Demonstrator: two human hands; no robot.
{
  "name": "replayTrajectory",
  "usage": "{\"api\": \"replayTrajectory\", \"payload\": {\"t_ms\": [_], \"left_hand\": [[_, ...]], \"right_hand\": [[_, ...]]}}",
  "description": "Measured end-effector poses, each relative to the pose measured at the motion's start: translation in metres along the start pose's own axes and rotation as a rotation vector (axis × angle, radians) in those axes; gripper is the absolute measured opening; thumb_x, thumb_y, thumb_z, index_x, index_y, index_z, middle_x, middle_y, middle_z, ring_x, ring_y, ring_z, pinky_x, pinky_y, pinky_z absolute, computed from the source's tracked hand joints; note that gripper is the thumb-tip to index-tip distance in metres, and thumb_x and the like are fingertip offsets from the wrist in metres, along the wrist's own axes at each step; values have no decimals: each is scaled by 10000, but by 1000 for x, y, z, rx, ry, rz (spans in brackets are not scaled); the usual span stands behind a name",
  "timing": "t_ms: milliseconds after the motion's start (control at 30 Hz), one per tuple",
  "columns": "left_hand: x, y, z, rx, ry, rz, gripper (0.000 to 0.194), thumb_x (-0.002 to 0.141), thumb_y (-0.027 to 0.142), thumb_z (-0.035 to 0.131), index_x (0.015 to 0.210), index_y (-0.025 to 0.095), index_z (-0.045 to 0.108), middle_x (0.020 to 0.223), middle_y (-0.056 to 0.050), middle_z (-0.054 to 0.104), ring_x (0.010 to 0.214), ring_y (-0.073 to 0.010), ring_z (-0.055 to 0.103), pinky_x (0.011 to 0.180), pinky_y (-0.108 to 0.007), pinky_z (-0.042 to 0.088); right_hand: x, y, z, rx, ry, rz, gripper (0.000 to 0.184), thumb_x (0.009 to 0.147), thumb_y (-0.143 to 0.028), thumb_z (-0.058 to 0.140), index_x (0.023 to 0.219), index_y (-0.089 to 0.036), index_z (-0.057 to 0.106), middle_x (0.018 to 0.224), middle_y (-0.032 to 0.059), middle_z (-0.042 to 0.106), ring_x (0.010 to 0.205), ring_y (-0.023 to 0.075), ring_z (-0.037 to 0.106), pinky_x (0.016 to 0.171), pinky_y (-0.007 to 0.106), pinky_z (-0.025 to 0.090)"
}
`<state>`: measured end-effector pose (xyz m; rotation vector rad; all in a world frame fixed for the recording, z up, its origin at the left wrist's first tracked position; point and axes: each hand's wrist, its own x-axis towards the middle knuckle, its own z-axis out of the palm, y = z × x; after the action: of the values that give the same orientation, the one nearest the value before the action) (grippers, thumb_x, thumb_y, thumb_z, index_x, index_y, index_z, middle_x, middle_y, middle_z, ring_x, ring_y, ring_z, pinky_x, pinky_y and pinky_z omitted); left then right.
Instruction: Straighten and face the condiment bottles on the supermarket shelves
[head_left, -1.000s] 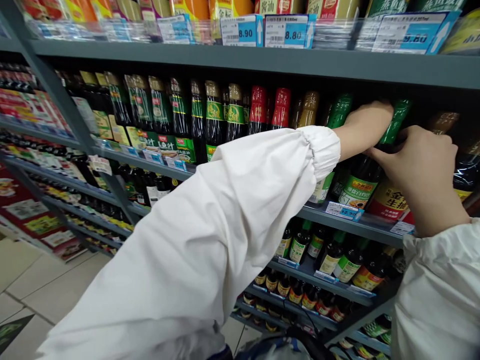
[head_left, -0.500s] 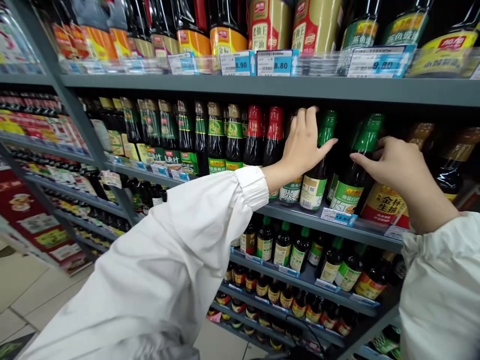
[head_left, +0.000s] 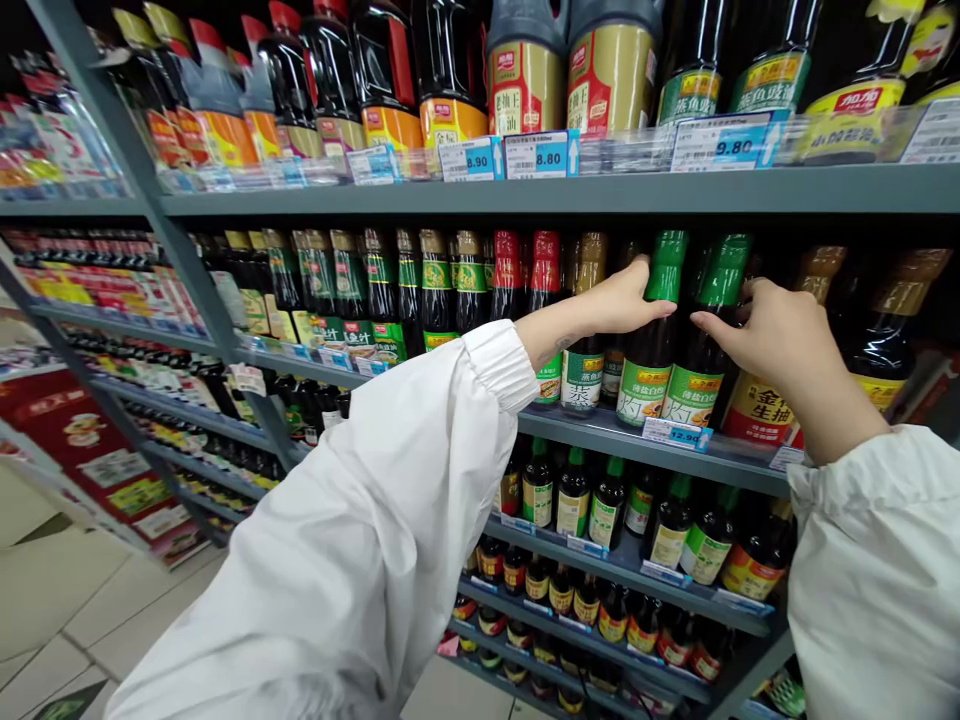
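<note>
Two dark soy sauce bottles with green-wrapped necks stand side by side at the shelf's front edge, matching front labels facing out. My left hand (head_left: 613, 300) is closed around the neck of the left soy sauce bottle (head_left: 646, 365), thumb across the front and fingers mostly hidden behind. My right hand (head_left: 780, 335) grips the right soy sauce bottle (head_left: 694, 380) from its right side, thumb in front, fingertips out of sight. Both bottles look upright. Below them, a price tag (head_left: 677, 434) reading 12.90 is fixed to the shelf edge.
Left of my hands runs a row of bottles, including a red-necked bottle (head_left: 545, 262). A gold-necked bottle (head_left: 892, 320) stands on the right. Overhead is an upper shelf (head_left: 480, 195) of larger bottles. Lower shelves (head_left: 622, 570) hold more sauces.
The left bottle showed its back label and stood apart; now its front label faces out, beside the right one. My left hand has lowered and closed around its neck. The view has shifted slightly.
</note>
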<state>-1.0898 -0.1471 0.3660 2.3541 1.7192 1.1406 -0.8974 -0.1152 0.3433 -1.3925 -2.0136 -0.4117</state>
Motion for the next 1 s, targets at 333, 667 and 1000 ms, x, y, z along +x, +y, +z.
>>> {"api": "replayTrajectory", "payload": {"t_ms": [333,667,1000], "left_hand": [[-2,-3,0,173,-35,6,573,819,417,776,1255,130,540,1273,-169,654,1192,-320,629,1020,-391,491],[3,-10,-7,184,-127,91,603,865,354,730,1348,94,480,1395,-192,579,1259,-290,598,1046,-353,479],[-43,-23,-27,442,403,73,293,1020,343,505,1253,177,568,1240,-131,636,1234,-278,601,1034,-389,485]], "right_hand": [[-7,-4,-2,-27,-3,6,488,956,-538,619,1134,-84,617,960,203,658,940,399,624,833,454,489],[-26,-9,8,62,128,10,507,987,-520,548,1283,-110,580,1021,184,679,965,392,637,841,467,488],[-38,-51,4,205,345,-115,481,971,-481,540,1309,-141,578,975,151,694,905,373,665,817,515,518]]}}
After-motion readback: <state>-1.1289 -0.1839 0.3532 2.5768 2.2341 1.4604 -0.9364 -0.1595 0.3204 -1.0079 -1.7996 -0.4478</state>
